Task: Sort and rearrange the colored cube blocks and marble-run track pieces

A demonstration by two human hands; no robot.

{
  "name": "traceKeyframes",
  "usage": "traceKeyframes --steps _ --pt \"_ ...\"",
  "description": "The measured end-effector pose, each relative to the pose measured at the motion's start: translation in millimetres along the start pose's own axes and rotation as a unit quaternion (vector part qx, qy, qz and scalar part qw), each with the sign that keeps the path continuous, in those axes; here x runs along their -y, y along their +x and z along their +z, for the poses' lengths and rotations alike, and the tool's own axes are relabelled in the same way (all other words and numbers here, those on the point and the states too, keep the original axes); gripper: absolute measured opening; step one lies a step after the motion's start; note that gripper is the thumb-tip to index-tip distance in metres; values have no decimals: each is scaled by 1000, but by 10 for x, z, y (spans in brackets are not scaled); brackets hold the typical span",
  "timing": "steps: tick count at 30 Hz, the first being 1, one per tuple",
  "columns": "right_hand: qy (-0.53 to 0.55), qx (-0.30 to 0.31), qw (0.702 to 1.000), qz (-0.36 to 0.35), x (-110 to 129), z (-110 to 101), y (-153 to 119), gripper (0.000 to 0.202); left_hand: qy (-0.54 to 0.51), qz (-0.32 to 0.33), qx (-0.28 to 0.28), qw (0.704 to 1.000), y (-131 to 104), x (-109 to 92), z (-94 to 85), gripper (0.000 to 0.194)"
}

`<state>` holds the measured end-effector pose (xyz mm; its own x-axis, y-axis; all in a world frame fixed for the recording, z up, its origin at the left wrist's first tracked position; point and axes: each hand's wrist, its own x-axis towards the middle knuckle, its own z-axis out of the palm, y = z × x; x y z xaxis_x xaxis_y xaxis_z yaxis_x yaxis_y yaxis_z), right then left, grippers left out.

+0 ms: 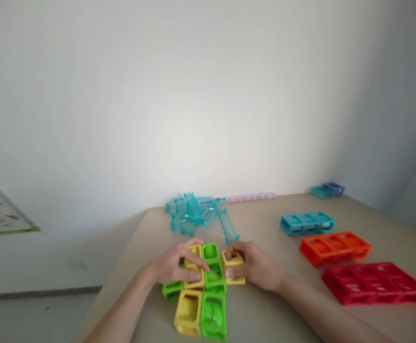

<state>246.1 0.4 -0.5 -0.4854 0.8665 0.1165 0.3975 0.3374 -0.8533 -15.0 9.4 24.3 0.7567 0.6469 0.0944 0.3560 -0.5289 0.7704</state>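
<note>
Hollow yellow and green cube blocks (213,317) lie joined in a cluster near the table's front. My left hand (179,264) grips the cluster from the left, thumb on a yellow block and a finger reaching across onto a green one; it covers part of the blocks beneath. On the cluster's right side, a single yellow cube block (237,276) is pinched between the thumb and fingers of my right hand (252,267). That block stands right beside the green column; whether the two touch, I cannot tell.
Translucent teal pieces (191,214) are heaped at the back, before a lilac patterned strip (250,197) along the wall. Rows of teal (308,223), orange (336,247) and red blocks (375,283) lie to the right. A dark blue block (333,189) sits in the far right corner.
</note>
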Motion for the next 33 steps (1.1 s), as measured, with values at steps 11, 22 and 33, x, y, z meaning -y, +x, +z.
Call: traceKeyframes --steps 11,22,33 --pt "143 -209 967 -18 33 -41 8 40 -96 20 -20 995 23 2 10 27" --pt "27 -55 988 -140 130 206 -78 48 -149 -21 -102 983 71 28 82 61" --pt "-61 -9 989 -138 163 126 -88 47 -162 -25 -293 942 140 174 31 14"
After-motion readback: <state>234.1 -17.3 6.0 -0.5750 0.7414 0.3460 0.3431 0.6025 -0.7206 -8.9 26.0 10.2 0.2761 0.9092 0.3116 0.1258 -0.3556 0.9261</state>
